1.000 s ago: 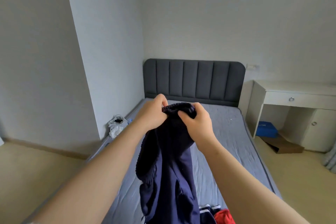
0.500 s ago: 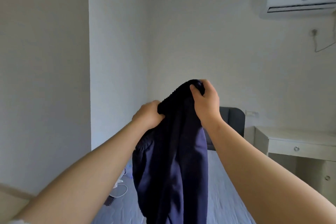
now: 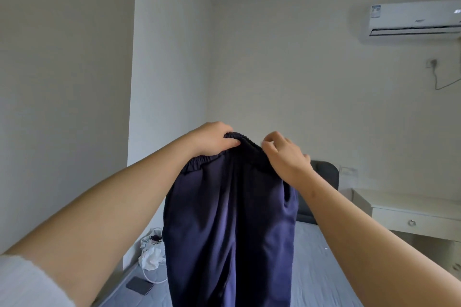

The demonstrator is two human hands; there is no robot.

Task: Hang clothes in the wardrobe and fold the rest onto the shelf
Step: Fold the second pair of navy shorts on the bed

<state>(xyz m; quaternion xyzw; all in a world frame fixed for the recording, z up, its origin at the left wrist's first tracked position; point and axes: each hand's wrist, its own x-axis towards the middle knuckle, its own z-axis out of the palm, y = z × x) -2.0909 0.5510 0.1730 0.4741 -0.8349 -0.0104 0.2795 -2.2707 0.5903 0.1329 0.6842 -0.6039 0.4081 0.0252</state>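
Left hand and right hand, each with a grip on navy trousers; air-conditioner label illegible.

Light: soft, flat daylight, rather dim; no hard shadows on the walls. Sheen: on the trousers in my grip, a dull gloss down the middle folds and near-black in the creases and waistband. Blur: right hand slightly smeared at the fingertips; left hand sharp. Edges — wide-angle stretch, my forearms swollen toward the lower corners. Glare: one small spot on the air conditioner.
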